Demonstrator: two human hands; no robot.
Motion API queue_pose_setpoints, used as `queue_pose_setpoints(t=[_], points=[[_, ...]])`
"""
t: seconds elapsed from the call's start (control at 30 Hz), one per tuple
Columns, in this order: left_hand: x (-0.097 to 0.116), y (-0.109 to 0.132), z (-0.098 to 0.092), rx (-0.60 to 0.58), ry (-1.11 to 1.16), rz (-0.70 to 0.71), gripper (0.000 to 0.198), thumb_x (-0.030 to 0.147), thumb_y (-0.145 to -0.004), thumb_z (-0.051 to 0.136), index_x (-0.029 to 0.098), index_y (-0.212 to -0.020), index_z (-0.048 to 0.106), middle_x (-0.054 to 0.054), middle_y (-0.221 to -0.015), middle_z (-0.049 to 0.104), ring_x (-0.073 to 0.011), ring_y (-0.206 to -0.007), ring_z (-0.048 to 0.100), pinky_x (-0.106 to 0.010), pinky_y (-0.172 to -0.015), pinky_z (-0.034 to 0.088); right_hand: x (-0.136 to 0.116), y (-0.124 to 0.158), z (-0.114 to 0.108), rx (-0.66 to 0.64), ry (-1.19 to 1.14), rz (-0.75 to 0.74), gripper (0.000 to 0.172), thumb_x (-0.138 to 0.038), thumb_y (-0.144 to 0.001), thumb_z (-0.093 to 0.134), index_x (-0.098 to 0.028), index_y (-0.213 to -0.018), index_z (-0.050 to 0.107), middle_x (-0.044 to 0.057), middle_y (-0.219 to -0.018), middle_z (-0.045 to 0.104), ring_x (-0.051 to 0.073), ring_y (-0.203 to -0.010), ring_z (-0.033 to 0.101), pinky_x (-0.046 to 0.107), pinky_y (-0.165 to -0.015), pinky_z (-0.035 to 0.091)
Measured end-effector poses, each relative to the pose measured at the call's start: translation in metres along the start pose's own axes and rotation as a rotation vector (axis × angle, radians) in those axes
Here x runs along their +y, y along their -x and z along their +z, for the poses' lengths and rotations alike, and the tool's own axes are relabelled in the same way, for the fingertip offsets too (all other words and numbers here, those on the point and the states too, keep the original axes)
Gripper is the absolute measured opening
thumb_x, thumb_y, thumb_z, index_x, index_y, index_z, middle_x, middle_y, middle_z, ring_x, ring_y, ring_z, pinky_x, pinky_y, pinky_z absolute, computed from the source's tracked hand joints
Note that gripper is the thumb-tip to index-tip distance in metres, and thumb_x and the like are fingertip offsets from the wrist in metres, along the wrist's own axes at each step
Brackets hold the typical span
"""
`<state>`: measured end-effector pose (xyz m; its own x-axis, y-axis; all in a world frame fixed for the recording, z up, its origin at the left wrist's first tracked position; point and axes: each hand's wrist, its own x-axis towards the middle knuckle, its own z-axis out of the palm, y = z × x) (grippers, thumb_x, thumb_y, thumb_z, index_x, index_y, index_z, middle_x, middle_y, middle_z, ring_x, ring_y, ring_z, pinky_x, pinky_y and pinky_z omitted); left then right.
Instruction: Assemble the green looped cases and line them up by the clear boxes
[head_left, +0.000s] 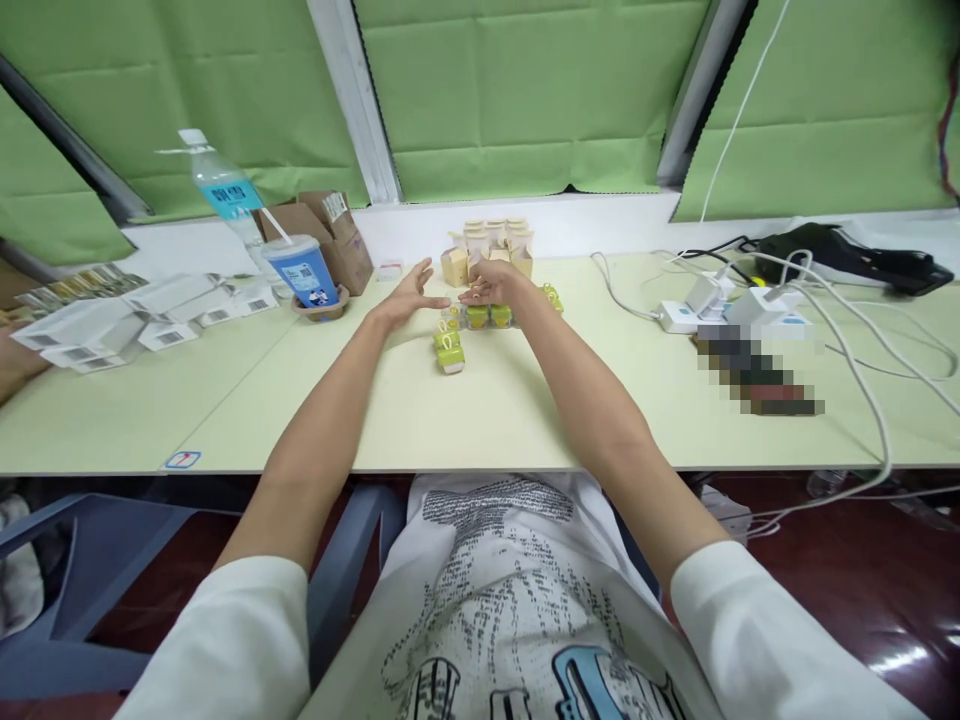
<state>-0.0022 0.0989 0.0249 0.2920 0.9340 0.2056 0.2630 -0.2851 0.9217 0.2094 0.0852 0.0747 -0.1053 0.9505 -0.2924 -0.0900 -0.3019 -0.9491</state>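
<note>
My left hand (409,298) is over the middle of the table, fingers stretched forward and thumb reaching right. Its grasp is open, with nothing visible in it. My right hand (496,283) reaches in from the other side, its fingers extended left, just above a row of small green boxes (477,317). Whether its fingertips touch them is unclear. Nearer to me stand more green boxes with yellow loop handles (450,354). Another green box (553,297) shows partly beyond my right wrist. Behind the hands are several small beige boxes (454,267), partly hidden by my right hand.
At left are a blue cup with a straw (304,272), a water bottle (232,205), a cardboard box (349,250) and white cartons (169,333). Power strips (679,317), white cables (862,385) and a dark bag (840,258) lie at right. Another person's arm (19,365) shows far left.
</note>
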Motion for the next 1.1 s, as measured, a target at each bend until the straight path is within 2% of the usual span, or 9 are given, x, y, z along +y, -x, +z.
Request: queue_pose_setpoints(t=[0.1, 0.17, 0.23, 0.47, 0.7, 0.83, 0.97, 1.03, 1.1], points=[[0.022, -0.009, -0.002, -0.163, -0.207, 0.066, 0.164, 0.045, -0.046, 0.109, 0.025, -0.182, 0.019, -0.021, -0.187, 0.032, -0.0383, -0.180, 0.015, -0.054, -0.146, 0.016, -0.001, -0.004, 0.000, -0.023, 0.024, 0.014, 0.036, -0.024, -0.107, 0.073, -0.013, -0.141, 0.064, 0.011, -0.127, 0.071, 0.023, -0.108, 0.077, 0.038, -0.089, 0.069], [0.031, -0.016, 0.006, -0.291, -0.373, 0.039, 0.169, 0.049, -0.044, 0.108, 0.023, -0.183, 0.015, -0.022, -0.185, 0.035, -0.0402, -0.178, 0.022, -0.053, -0.145, 0.023, -0.002, -0.005, -0.001, -0.048, 0.043, 0.031, 0.042, -0.038, -0.108, 0.075, -0.018, -0.144, 0.067, 0.012, -0.140, 0.071, 0.026, -0.118, 0.075, 0.046, -0.098, 0.068], [0.035, -0.023, 0.017, -0.344, -0.492, 0.030, 0.172, 0.056, -0.041, 0.106, 0.020, -0.182, 0.015, -0.023, -0.185, 0.034, -0.0426, -0.176, 0.028, -0.052, -0.143, 0.029, -0.003, -0.004, -0.001, -0.077, 0.063, 0.038, 0.045, -0.045, -0.108, 0.075, -0.020, -0.145, 0.068, 0.012, -0.146, 0.070, 0.028, -0.124, 0.073, 0.051, -0.104, 0.066], [0.032, -0.030, 0.032, -0.294, -0.737, 0.091, 0.168, 0.079, -0.042, 0.095, 0.014, -0.179, 0.023, -0.023, -0.175, 0.045, -0.0496, -0.167, 0.036, -0.054, -0.138, 0.033, -0.001, -0.003, 0.000, -0.106, 0.119, -0.017, 0.047, -0.044, -0.107, 0.077, -0.017, -0.144, 0.069, 0.014, -0.145, 0.070, 0.029, -0.124, 0.073, 0.050, -0.105, 0.065], [0.033, -0.033, 0.033, -0.285, -0.841, 0.083, 0.164, 0.081, -0.042, 0.092, 0.015, -0.176, 0.025, -0.021, -0.166, 0.052, -0.0494, -0.159, 0.042, -0.053, -0.133, 0.039, -0.002, -0.009, 0.001, -0.066, 0.149, -0.051, 0.048, -0.043, -0.106, 0.078, -0.013, -0.143, 0.069, 0.016, -0.144, 0.071, 0.029, -0.124, 0.073, 0.049, -0.105, 0.065], [0.035, -0.030, 0.033, -0.291, -0.846, 0.056, 0.166, 0.081, -0.041, 0.093, 0.015, -0.176, 0.022, -0.021, -0.166, 0.052, -0.0490, -0.160, 0.041, -0.053, -0.134, 0.040, -0.007, -0.002, 0.001, -0.064, 0.175, -0.058, 0.046, -0.044, -0.107, 0.076, -0.018, -0.145, 0.068, 0.013, -0.145, 0.070, 0.028, -0.124, 0.073, 0.050, -0.104, 0.066], [0.037, -0.029, 0.032, -0.299, -0.843, 0.024, 0.170, 0.079, -0.042, 0.092, 0.016, -0.180, 0.015, -0.021, -0.176, 0.042, -0.0503, -0.167, 0.035, -0.052, -0.138, 0.035, -0.020, 0.013, 0.000, -0.054, 0.174, -0.110, 0.046, -0.045, -0.108, 0.076, -0.019, -0.145, 0.068, 0.012, -0.146, 0.070, 0.028, -0.123, 0.073, 0.051, -0.103, 0.066], [0.037, -0.029, 0.031, -0.314, -0.850, 0.052, 0.165, 0.079, -0.047, 0.089, 0.020, -0.182, 0.015, -0.019, -0.181, 0.036, -0.0501, -0.170, 0.030, -0.052, -0.140, 0.031, -0.030, 0.024, -0.002, -0.050, 0.164, -0.153, 0.037, -0.037, -0.108, 0.075, -0.015, -0.138, 0.070, 0.012, -0.133, 0.074, 0.025, -0.113, 0.076, 0.043, -0.097, 0.068], [0.036, -0.031, 0.030, -0.323, -0.868, 0.070, 0.158, 0.079, -0.050, 0.087, 0.023, -0.181, 0.020, -0.018, -0.182, 0.036, -0.0498, -0.169, 0.032, -0.054, -0.139, 0.032, -0.043, 0.038, -0.006, -0.060, 0.158, -0.197, 0.018, -0.023, -0.109, 0.070, -0.010, -0.121, 0.071, 0.010, -0.106, 0.076, 0.021, -0.095, 0.079, 0.034, -0.088, 0.068]])
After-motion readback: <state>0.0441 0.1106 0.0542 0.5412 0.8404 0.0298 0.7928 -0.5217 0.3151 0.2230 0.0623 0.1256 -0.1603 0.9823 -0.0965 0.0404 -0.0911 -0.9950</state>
